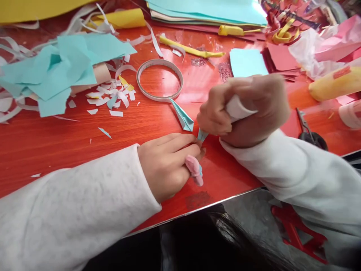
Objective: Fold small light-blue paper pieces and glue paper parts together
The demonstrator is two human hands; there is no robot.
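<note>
My left hand (169, 162) lies low over the table, its fingers closed on a small folded piece of light-blue paper (202, 135). A pink ornament (193, 165) with a bit of blue sits at its fingers. Just above the paper, my right hand (245, 107) is curled in a fist round a white tube-like thing (238, 108); blur and the fingers hide most of it. Another folded light-blue paper cone (182, 116) lies beside the hands, its tip touching a white ring of tape (138, 81).
Torn light-blue paper (67, 64) and white scraps (118, 94) spread at the left. Behind lie a rolled yellow paper strip (191, 49) and blue sheets (208, 11). Blue squares (248, 62), red squares (280, 56) and scissors (310, 135) are at the right. The table edge (225, 197) runs in front.
</note>
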